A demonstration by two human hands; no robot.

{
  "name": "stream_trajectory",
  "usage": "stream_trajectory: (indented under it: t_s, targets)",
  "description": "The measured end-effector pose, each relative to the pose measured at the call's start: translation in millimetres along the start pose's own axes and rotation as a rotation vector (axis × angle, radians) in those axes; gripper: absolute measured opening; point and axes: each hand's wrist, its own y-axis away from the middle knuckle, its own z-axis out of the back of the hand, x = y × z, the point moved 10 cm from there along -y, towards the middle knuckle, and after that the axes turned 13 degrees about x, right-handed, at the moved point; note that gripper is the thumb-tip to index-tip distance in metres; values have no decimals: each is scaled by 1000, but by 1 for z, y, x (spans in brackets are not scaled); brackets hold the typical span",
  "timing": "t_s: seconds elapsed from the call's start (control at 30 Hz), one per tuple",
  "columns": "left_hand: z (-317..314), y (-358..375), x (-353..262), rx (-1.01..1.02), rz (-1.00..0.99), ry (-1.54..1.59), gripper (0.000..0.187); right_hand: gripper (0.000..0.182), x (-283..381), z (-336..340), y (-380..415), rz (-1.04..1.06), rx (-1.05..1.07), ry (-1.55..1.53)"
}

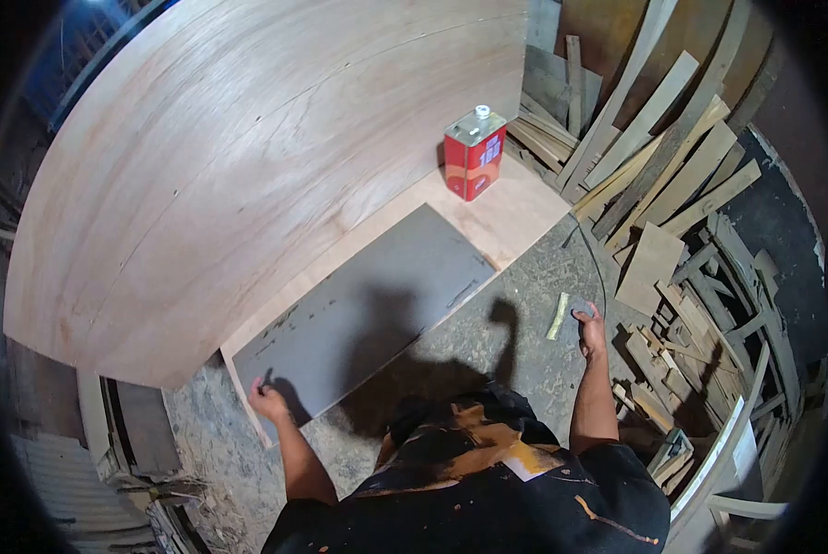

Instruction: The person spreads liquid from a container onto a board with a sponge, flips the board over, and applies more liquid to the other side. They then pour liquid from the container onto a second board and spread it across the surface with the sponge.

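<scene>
A grey rectangular sheet [377,300] lies on a pale wooden board low in front of me, with dark marks along its far-left part and right end. My left hand [268,403] is over the sheet's left end, fingers loosely apart with nothing visible between them. Off to the right, my right hand [591,334] grips a small flat grey piece [578,306]. Beside that piece, a pale yellowish strip [557,316] overlaps its left side in this view; I cannot tell whether the two are joined. A red metal can [475,164] with a white cap stands on the pale board [515,217], past the sheet's far-right corner.
A large curved plywood panel [247,157] rises behind the board. Wooden planks [658,175] lean at the back right, with scrap wood [677,355] piled below them. A dark cable [598,254] runs over the concrete floor [525,337]. Wood shavings lie at lower left.
</scene>
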Motion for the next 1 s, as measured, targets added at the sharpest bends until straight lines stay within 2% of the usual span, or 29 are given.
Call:
stream_trajectory:
  t_s: [0.03,0.1,0.17,0.2,0.3,0.37,0.43,0.47,0.5,0.57,0.7,0.77,0.8,0.83,0.87,0.9,0.97,1.0]
  targets:
    - [-23,2,-35,19,-97,12,30,56,10,3,-5,7,-5,-13]
    - [-77,6,-76,81,-29,311,22,56,27,-5,-11,-47,25,-103]
    - [-130,14,-130,240,-32,692,16,56,43,-13,-21,-38,39,-143]
    - [-152,24,-165,389,69,914,18,57,48,-20,-27,-39,65,-201]
    - [-181,39,-257,477,81,1036,21,56,73,-36,-52,-7,142,-289]
    - [-200,38,-304,530,70,1028,21,56,89,-40,-68,12,191,-329]
    - [-215,30,-363,636,-169,830,23,58,98,-47,-79,-15,248,-341]
    - [-228,27,-383,674,-191,800,25,50,97,-44,-86,-24,252,-358]
    - [-238,23,-409,680,-250,765,24,50,101,-42,-89,-22,244,-376]
    - [-258,17,-472,661,-365,757,22,37,115,-29,-96,22,154,-325]
    - [-325,13,-600,801,-481,738,21,38,126,14,-116,108,78,-374]
    - [-345,29,-676,753,-848,592,26,39,150,34,-108,85,-33,-324]
    - [-359,30,-697,766,-841,609,26,41,148,46,-108,75,-94,-345]
    - [-372,36,-719,769,-937,464,29,44,143,56,-110,60,-146,-371]
    - [-382,40,-740,758,-1035,309,33,54,144,56,-123,85,-38,-410]
    - [-386,33,-753,743,-1033,306,33,54,144,57,-131,88,-24,-412]
    - [-402,35,-786,723,-1174,116,38,64,139,70,-154,39,-96,-405]
    - [-414,28,-795,728,-1164,49,42,62,145,70,-165,51,-91,-421]
